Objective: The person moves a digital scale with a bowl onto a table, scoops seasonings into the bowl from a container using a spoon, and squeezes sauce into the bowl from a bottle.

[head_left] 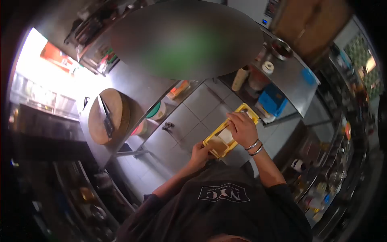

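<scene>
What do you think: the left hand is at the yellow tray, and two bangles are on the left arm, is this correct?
Wrong arm: the head view shows the bangles on the right arm. The left hand is at the tray.

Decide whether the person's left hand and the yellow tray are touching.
Touching. The head view shows the left hand gripping the near end of the yellow tray.

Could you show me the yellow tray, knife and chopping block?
Yellow tray (243,106): head view, on its far rim.
Knife (107,122): head view, on its dark handle.
Chopping block (115,109): head view, on its bare top.
</scene>
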The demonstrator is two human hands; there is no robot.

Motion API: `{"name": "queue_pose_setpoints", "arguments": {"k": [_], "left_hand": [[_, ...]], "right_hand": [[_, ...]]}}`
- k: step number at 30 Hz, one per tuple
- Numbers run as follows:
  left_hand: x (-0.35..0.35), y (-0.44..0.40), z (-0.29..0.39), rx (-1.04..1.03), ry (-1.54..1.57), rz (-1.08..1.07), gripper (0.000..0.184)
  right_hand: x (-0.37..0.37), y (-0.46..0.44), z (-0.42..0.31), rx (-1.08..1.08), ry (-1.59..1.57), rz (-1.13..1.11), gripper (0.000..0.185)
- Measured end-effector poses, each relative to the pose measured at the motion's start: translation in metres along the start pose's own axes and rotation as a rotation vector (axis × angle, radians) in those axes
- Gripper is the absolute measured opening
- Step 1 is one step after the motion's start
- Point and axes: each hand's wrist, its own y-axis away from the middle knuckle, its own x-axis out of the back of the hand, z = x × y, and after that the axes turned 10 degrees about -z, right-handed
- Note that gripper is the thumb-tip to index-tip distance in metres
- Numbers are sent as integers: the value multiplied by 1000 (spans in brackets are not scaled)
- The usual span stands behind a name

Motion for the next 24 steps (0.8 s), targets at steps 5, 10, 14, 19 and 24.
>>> {"name": "queue_pose_setpoints", "arguments": {"k": [5, 10, 14, 19, 24], "left_hand": [[53, -12, 21, -111, 122, 184, 26], [59, -17, 68, -261, 112, 474, 26], [39, -24, 99, -346, 181, 730, 21], [27, -47, 107, -531, -49, 933, 21], [28, -56, 92, -630, 626, 981, 25]], "right_hand": [[-26, -129, 64, -323, -348, -12, 19], [-142, -293, 225, -378, -567, -171, 36], [-236, -403, 281, -456, -135, -393, 76], [-285, -506, 272, -591, -123, -408, 88], [-302, -554, 265, -569, -13, -654, 92]]}}
